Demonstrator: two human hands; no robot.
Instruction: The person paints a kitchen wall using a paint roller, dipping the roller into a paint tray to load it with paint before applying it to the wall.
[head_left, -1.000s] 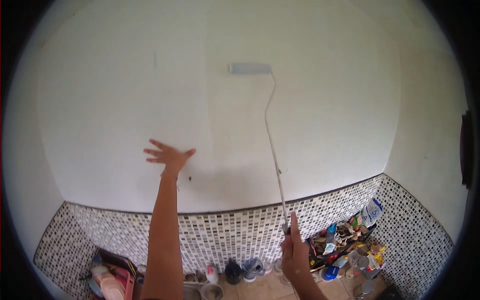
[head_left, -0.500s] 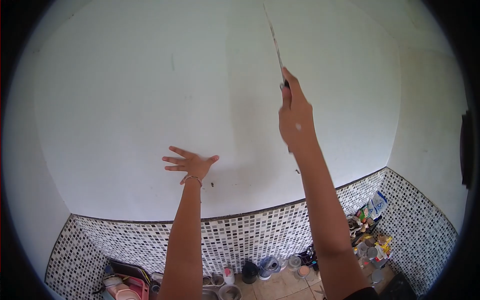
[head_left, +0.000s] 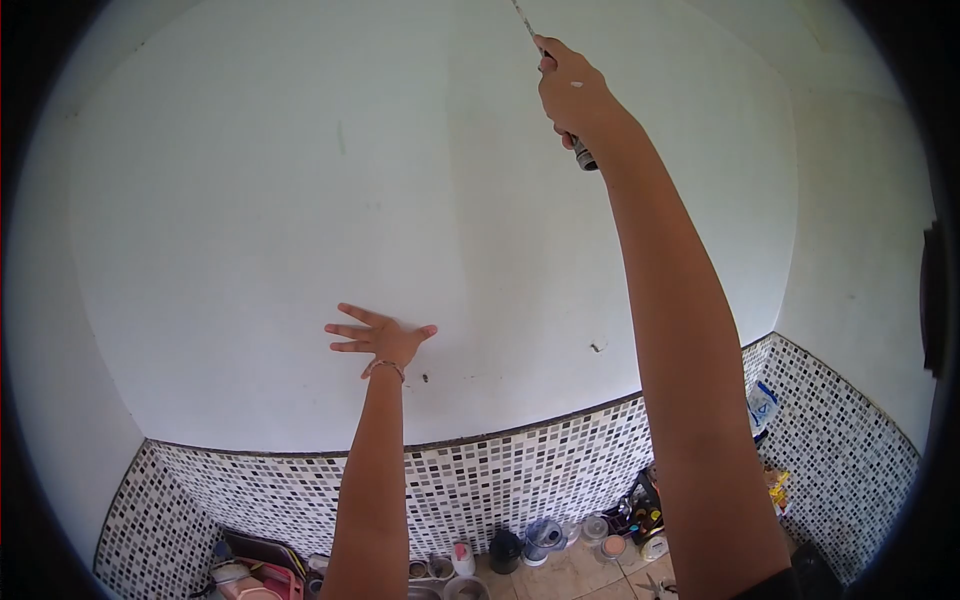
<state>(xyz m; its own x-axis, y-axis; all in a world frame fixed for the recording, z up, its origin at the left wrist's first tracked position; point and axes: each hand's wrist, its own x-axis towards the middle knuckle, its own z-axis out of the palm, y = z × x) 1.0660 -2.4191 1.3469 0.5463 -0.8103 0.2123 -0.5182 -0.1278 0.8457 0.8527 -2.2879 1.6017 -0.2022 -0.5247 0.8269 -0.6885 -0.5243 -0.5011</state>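
Note:
My left hand (head_left: 392,343) lies against the pale wall (head_left: 250,250) with its fingers spread and nothing in it; a bracelet circles the wrist. Higher up and to the right, my right hand (head_left: 578,92) is wrapped round the dark handle (head_left: 585,158) of a thin long tool (head_left: 522,16). The tool's thin part points up and leaves the top of the view, so its far end is hidden. A darker vertical band runs down the wall between the hands.
Mosaic tiles (head_left: 500,475) cover the lower wall. Along the bottom stand a dark container (head_left: 505,552), a clear blue-tinted jug (head_left: 541,540), a white bottle (head_left: 462,558), jars (head_left: 613,546) and a pink rack (head_left: 280,580). A dark object (head_left: 932,300) is on the right wall.
My right hand has moved up and slightly left with the tool, and the lower end of its handle now shows. My left hand stays spread on the wall.

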